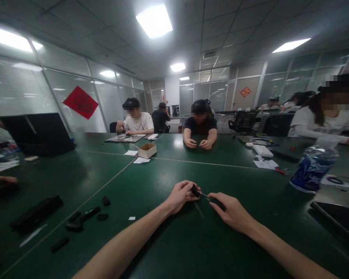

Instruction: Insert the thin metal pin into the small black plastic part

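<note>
My left hand [180, 195] is closed in a pinch on a small black part [195, 190], held just above the dark green table [168, 240]. My right hand [231, 211] is closed round a thin screwdriver [213, 199] with a black handle. Its metal tip points left and meets the black part. The two hands are close together at the middle of the view.
Several small black parts [87, 214] and a flat black case [36, 213] lie at the left. A water bottle [314, 164] and a dark tablet [337, 217] are at the right. A cardboard box [147, 150] stands farther back. Other people sit round the table; someone's hand [1, 181] rests at the far left.
</note>
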A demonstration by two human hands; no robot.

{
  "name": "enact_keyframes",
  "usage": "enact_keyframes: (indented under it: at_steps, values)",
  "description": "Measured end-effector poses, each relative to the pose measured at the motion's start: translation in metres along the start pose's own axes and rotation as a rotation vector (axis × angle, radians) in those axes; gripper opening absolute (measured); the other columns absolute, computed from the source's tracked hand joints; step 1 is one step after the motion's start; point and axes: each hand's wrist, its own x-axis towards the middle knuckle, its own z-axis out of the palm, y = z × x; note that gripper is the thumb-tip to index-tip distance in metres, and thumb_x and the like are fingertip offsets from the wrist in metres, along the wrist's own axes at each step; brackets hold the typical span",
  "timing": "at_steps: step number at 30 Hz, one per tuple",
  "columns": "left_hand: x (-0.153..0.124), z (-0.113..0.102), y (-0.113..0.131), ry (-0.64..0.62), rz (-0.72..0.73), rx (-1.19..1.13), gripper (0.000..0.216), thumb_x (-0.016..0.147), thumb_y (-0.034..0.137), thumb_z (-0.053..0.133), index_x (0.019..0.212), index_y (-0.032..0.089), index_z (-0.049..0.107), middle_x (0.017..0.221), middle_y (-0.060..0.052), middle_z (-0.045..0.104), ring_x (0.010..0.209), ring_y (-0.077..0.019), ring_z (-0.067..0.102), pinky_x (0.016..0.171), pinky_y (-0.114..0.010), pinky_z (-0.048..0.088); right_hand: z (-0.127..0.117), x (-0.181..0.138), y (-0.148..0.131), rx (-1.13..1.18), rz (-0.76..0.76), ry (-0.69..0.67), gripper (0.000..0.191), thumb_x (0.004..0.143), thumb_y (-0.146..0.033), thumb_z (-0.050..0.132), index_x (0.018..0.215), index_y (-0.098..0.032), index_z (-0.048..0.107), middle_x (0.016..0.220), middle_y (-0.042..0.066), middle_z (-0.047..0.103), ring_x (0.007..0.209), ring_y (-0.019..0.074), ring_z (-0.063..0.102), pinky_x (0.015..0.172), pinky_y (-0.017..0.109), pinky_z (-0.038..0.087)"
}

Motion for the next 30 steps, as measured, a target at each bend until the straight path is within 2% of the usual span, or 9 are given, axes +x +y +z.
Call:
enact_keyframes:
  at_steps: [9,23,30]
  values:
    - [-0.0012,-0.0006,-0.0006,-0.012,0.056,0.049,0.034,0.078,0.043,0.062,0.09,0.012,0.06,0.09,-0.01,0.064,0.081,-0.0183,0.063,0.075,-0.033,0.05,0.0004,0.001,-0.0021,-0.012,0.011,0.021,0.025,0.09,-0.029,0.042,0.106,-0.019,0.059,0.097,0.007,0.065,0.086,0.0193,0.062,0.076,0.031,0.051]
    - [0.0027,-0.0014,-0.005,0.049,0.09,0.028,0.037,0.075,0.046,0.064,0.088,0.012,0.059,0.085,-0.009,0.063,0.078,-0.0176,0.063,0.069,-0.032,0.052,0.0032,0.0014,-0.0002,-0.012,0.025,0.019,0.028,0.09,-0.032,0.041,0.107,-0.02,0.06,0.1,0.007,0.066,0.089,0.0202,0.063,0.079,0.034,0.052]
    - [0.0011,-0.0002,-0.0038,0.064,0.109,-0.001,0.039,0.067,0.037,0.075,0.092,0.012,0.059,0.086,-0.009,0.063,0.078,-0.0175,0.062,0.07,-0.033,0.052,0.0037,0.0017,0.0012,-0.007,0.024,0.018,0.03,0.09,-0.034,0.04,0.104,-0.018,0.061,0.099,0.009,0.066,0.089,0.0212,0.063,0.079,0.034,0.052]
